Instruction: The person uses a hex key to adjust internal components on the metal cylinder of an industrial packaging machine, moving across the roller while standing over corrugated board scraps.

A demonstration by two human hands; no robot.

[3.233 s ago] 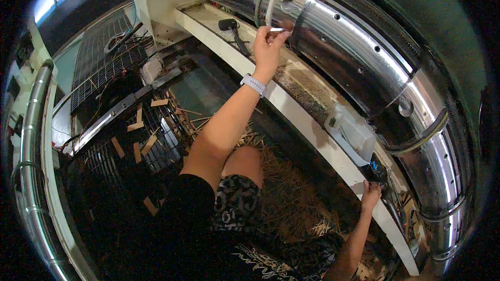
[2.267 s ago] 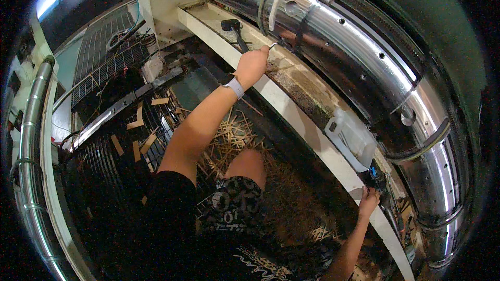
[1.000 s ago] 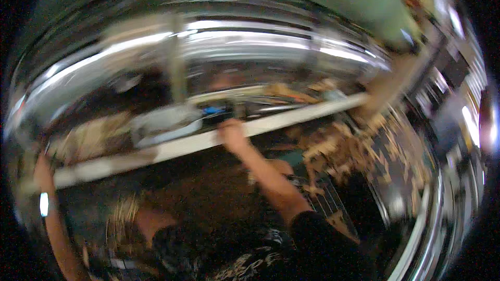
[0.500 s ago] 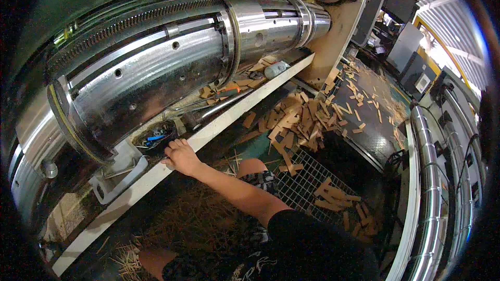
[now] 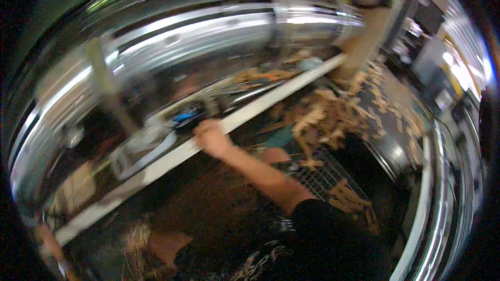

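Note:
My right hand (image 5: 211, 138) rests on a long pale beam (image 5: 156, 169), its fingers curled over the far edge. Just beyond those fingers sits a dark container (image 5: 197, 123) with something blue inside. Beside the container lies a light grey bracket-like piece (image 5: 151, 151), smeared by motion. At the far left rim my left hand (image 5: 48, 239) shows beside the beam's near end; blur hides its fingers and anything in them. A large shiny metal cylinder (image 5: 219, 31) stretches across beyond the beam.
Brown cardboard scraps (image 5: 325, 119) are heaped right of the beam, partly on a metal grate (image 5: 317, 177). More scraps cover a dark plate (image 5: 383, 99). Bright metal rollers (image 5: 445, 198) run along the right. My bent knees are below the beam.
The view has swung, so the scene shifts rightward and blurs. My left hand has come into sight at the left rim. The right hand stays on the beam by the container.

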